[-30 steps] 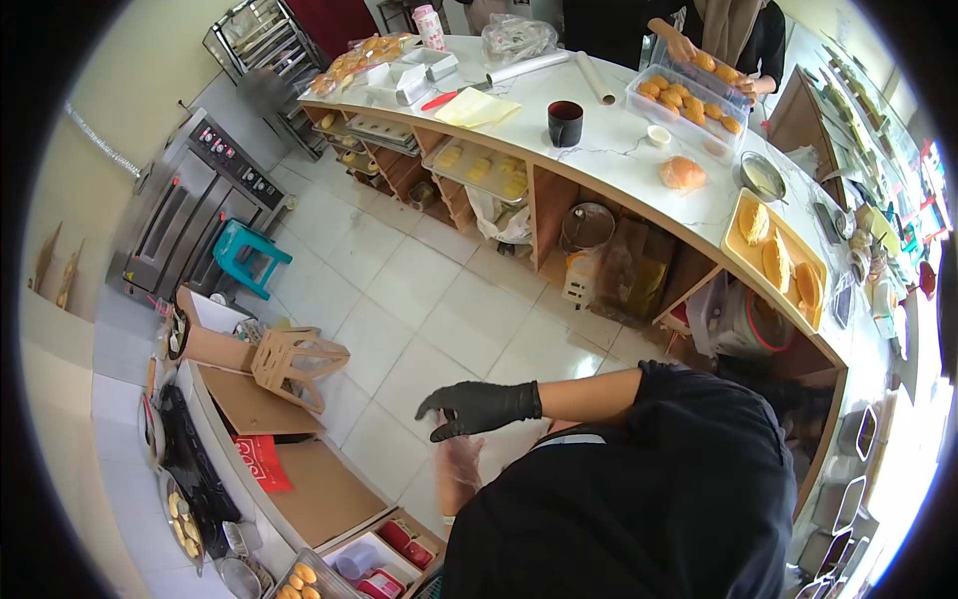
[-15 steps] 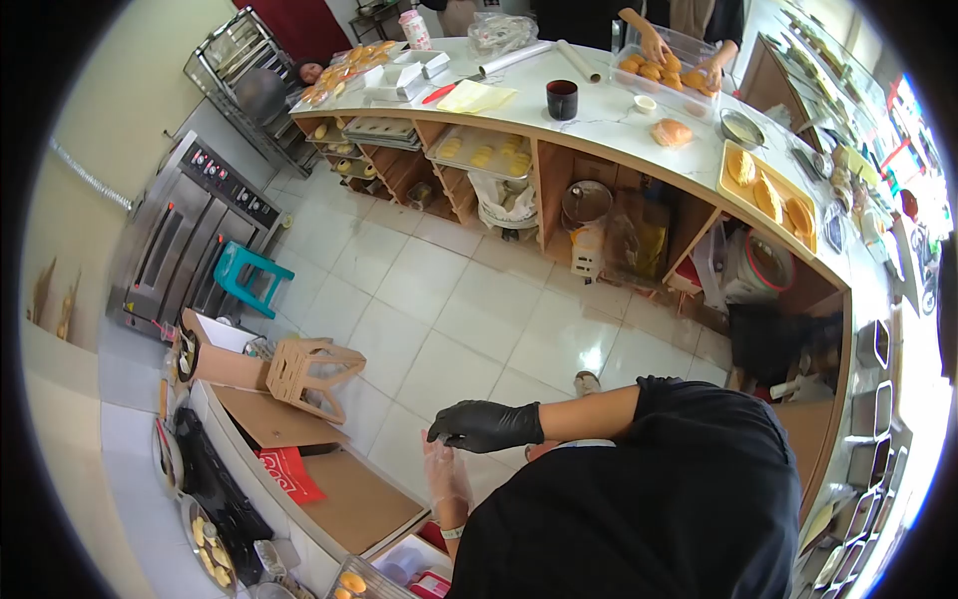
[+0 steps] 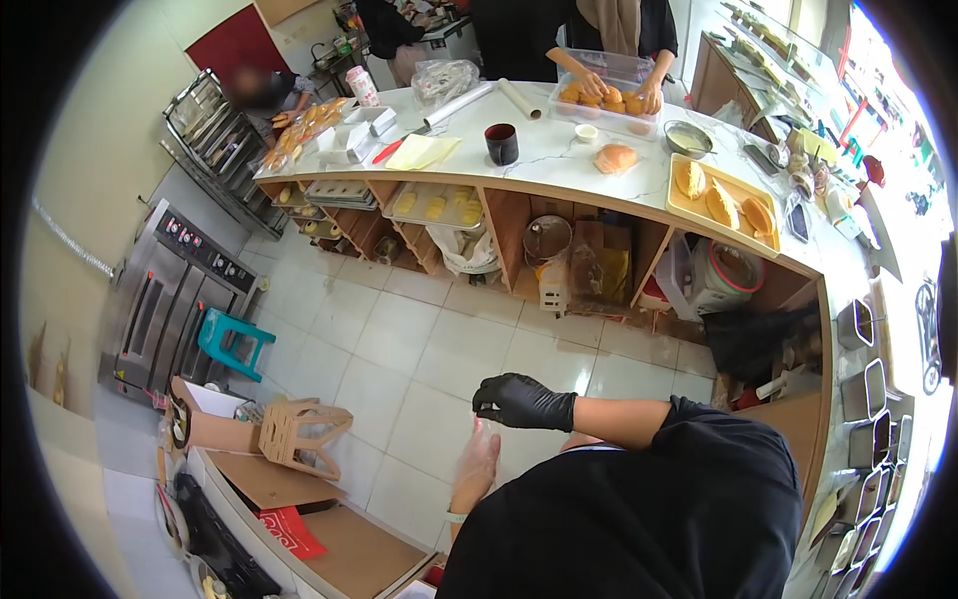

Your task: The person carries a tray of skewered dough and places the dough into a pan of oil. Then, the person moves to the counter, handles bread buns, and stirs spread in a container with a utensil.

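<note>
My right hand (image 3: 524,401), in a black glove, comes in from the right with fingers curled together. Its fingertips pinch the end of a clear plastic glove (image 3: 483,439) worn over my left hand (image 3: 479,461). That left hand points upward with its fingers stretched out, and a light band (image 3: 456,517) shows at its wrist. Both hands are held in front of my body above the tiled floor.
A long counter (image 3: 449,170) curves ahead, bearing a yellow tray (image 3: 689,210) of bread and a dark cup (image 3: 502,145). Behind it a person handles buns in a clear bin (image 3: 644,126). A teal stool (image 3: 235,344), beige stool (image 3: 304,436) and oven (image 3: 180,299) stand at left.
My view has tilted up and turned, showing more beyond the counter. Both hands have moved right in the picture, with the black-gloved fingers still at the left hand's fingertips.
</note>
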`<state>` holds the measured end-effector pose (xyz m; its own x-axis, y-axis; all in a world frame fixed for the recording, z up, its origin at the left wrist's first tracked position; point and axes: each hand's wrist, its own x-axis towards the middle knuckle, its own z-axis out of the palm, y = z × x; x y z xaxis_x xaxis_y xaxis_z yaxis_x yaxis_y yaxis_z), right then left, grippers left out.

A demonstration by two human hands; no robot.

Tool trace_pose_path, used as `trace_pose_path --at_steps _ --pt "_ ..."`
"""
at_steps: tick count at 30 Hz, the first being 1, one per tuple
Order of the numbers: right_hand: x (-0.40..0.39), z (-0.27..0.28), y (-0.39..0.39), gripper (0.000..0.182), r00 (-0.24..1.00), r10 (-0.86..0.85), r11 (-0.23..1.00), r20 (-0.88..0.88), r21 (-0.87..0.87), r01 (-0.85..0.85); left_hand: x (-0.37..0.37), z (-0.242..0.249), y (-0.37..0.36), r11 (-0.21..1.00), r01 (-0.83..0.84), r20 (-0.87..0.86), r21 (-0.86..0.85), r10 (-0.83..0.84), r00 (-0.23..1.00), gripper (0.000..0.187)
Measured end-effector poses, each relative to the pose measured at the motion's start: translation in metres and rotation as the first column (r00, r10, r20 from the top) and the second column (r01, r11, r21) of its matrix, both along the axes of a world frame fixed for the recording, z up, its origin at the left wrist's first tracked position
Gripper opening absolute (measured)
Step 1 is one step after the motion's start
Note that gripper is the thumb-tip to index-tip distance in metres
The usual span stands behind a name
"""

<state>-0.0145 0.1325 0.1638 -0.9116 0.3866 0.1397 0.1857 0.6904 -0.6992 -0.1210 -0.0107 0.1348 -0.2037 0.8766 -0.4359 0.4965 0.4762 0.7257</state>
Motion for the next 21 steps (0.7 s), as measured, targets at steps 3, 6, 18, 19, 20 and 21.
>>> trace_pose_path --at_steps 3,6,18,19,20,21 --pt "0.019 0.001 0.028 0.016 0.999 -0.037 0.999 -0.022 -0.005 0.037 0.019 -0.011 0.035 0.997 0.045 0.117 -0.061 -0.038 0.992 0.076" --pt "0.042 0.000 0.067 0.015 0.988 -0.143 0.990 -0.053 -0.004 0.143 0.036 -0.025 0.075 0.993 0.085 0.312 -0.078 -0.057 0.948 0.078" --pt "0.140 -0.008 0.230 0.027 0.892 -0.407 0.912 0.195 0.043 0.407 0.059 -0.026 0.258 0.996 0.076 0.867 0.048 -0.079 0.491 0.085" --pt "0.146 -0.010 0.239 0.028 0.885 -0.389 0.920 0.255 0.061 0.387 0.054 -0.029 0.266 0.999 0.052 0.867 -0.010 -0.017 0.498 0.085" --pt "0.150 -0.013 0.250 0.029 0.875 -0.368 0.929 0.315 0.078 0.363 0.047 -0.033 0.275 0.997 0.026 0.863 -0.068 0.046 0.503 0.085" --pt "0.157 -0.016 0.266 0.026 0.885 -0.386 0.922 0.262 0.146 0.358 0.017 -0.054 0.230 0.996 0.021 0.872 -0.081 0.061 0.486 0.085"
